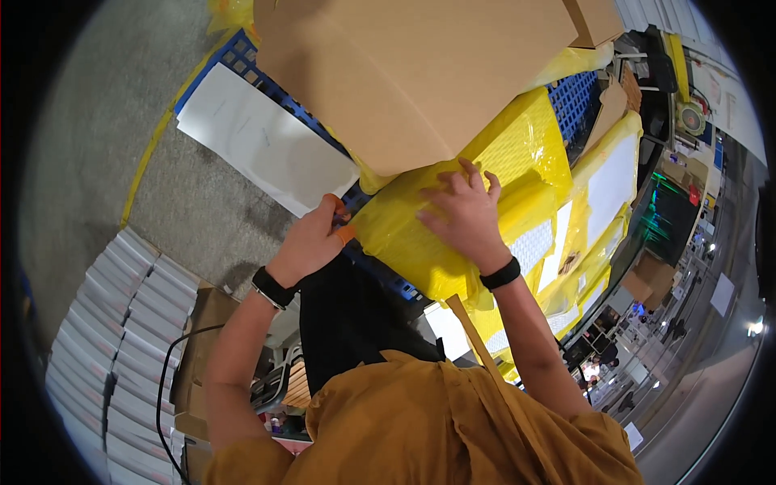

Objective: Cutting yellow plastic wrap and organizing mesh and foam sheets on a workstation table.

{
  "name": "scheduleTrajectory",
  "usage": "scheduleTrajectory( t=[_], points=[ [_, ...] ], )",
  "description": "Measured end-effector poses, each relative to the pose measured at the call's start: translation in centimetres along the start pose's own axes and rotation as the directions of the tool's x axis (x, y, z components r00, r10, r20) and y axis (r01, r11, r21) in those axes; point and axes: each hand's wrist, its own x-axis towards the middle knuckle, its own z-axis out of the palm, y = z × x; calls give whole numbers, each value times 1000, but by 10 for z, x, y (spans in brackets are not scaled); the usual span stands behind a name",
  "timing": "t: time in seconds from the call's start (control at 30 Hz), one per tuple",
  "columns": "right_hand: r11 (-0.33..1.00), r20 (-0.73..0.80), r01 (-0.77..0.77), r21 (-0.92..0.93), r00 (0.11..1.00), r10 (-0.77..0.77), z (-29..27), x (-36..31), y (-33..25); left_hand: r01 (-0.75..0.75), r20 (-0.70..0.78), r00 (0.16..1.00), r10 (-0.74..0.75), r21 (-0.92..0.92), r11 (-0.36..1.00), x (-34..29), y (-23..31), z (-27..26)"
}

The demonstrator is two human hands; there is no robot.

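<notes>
Two rows of pale flat packs (113, 356) lie at 8 o'clock, next to a brown cardboard box (202, 356) whose contents I cannot tell. A white sheet (259, 141) lies toward 10 o'clock. At 9 o'clock of centre, the left hand (311, 242) is curled, orange covers on its digits, near the edge of a yellow bag (396, 234); whether it pinches anything I cannot tell. The bag is central, below large brown cardboard (420, 73) at 12. The right hand (466, 214), fingers apart, is over it toward 2 o'clock. White panels (612, 179) sit in yellow film toward 3.
</notes>
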Motion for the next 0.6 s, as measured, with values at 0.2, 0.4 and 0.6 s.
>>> scheduleTrajectory(
  t=[0.2, 0.4, 0.6],
  points=[
    [979, 44, 119, 168, 991, -128, 33, -25, -35, -73, 66, 995, 72, 21, 997, -1, -6, -2],
    [961, 23, 44, 274, 998, -52, 41, -32, -43, -26, 19, 999, 29, -136, 990, -10, -18, 10],
    [956, 13, 15, 293, 1000, -20, 41, -35, -48, -22, 116, 993, 31, -79, 997, -4, -9, 12]
  ],
)
